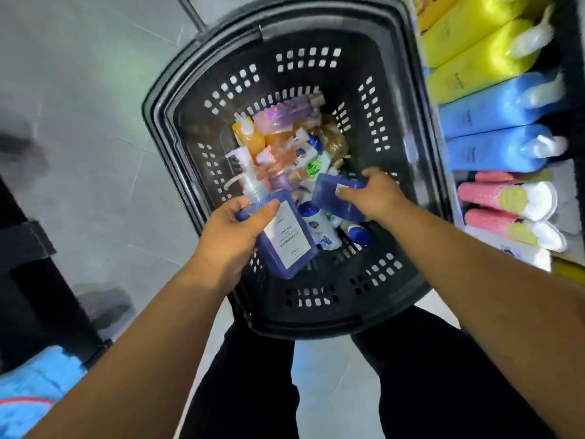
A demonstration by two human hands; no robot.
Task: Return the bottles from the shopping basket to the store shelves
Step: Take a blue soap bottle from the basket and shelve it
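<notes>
I see my left hand [235, 230] with thumb and fingers curled round a purple pump bottle [286, 237], which it holds tilted over the near left part of the black basket [316, 301]. My right hand [376, 195] grips a second purple bottle [332, 192] just above the heap of mixed bottles [304, 153] on the basket floor. Yellow bottles [474, 42] and blue bottles [493, 131] lie in rows at the far right.

Bright even light, fisheye bending at edges, motion blur on shelf bottles [493, 109]
</notes>
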